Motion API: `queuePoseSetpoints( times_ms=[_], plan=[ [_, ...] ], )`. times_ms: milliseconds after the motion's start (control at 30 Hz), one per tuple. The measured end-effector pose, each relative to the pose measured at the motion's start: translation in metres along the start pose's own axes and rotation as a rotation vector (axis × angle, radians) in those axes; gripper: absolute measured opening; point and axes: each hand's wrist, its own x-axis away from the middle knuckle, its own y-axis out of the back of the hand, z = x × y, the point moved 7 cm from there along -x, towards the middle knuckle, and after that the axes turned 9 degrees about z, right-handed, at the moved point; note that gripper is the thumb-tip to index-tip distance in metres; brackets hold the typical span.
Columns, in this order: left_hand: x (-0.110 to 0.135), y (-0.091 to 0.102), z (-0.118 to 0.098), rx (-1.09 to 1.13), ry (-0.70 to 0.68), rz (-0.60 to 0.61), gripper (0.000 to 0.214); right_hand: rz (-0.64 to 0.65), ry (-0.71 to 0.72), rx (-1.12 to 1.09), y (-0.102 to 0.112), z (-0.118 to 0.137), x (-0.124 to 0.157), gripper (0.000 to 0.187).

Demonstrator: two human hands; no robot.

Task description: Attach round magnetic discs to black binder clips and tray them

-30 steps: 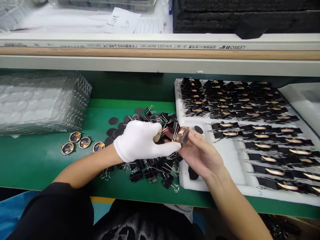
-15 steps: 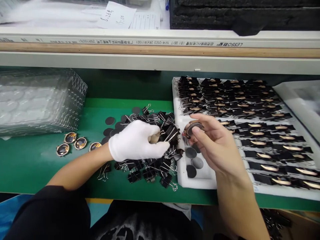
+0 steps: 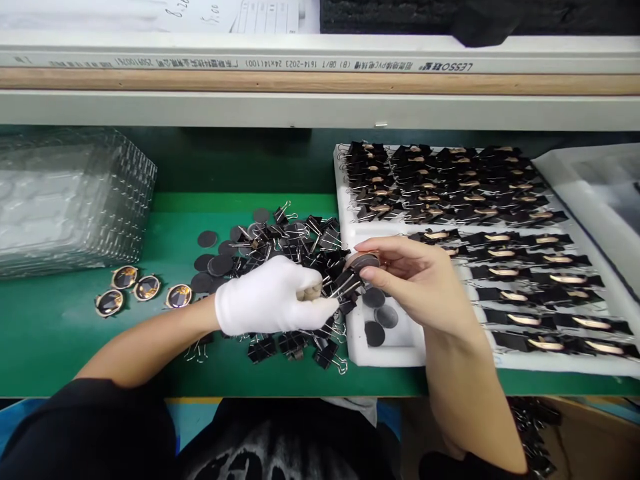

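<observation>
My left hand (image 3: 275, 297), in a white glove, pinches the wire handles of a black binder clip (image 3: 346, 283). My bare right hand (image 3: 425, 277) grips a round gold-rimmed watch case (image 3: 364, 262) by its edge, with a dark disc against its face. Clip and case meet between my hands; whether the jaws are around the rim I cannot tell. Below my gloved hand and around it lies a heap of binder clips (image 3: 263, 348). Dark round discs (image 3: 220, 265) lie at the heap's left side.
A white foam tray (image 3: 356, 350) at right holds rows of clipped gold-rimmed pieces (image 3: 525, 320) and some loose discs (image 3: 386, 316). Several watch faces (image 3: 179, 296) lie at left, near stacked clear plastic trays (image 3: 75, 207). A shelf edge (image 3: 300, 107) crosses behind.
My right hand has brought the watch case left and slightly down, up to the clip in my left hand. The whole view has shifted a little.
</observation>
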Motion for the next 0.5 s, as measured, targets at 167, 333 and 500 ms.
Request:
queuePoseSetpoints(
  times_ms=[167, 333, 500],
  plan=[
    [0.003, 0.006, -0.005, -0.050, 0.003, 0.074, 0.037, -0.034, -0.034, -0.062, 0.000, -0.006, -0.002, 0.032],
    [-0.001, 0.067, 0.014, -0.412, 0.149, -0.157, 0.054, -0.150, -0.074, -0.501, 0.004, -0.016, -0.006, 0.031],
    [-0.051, 0.116, 0.059, -0.682, 0.497, -0.274, 0.073, -0.125, -0.167, -0.718, -0.005, -0.022, -0.008, 0.028]
  ],
)
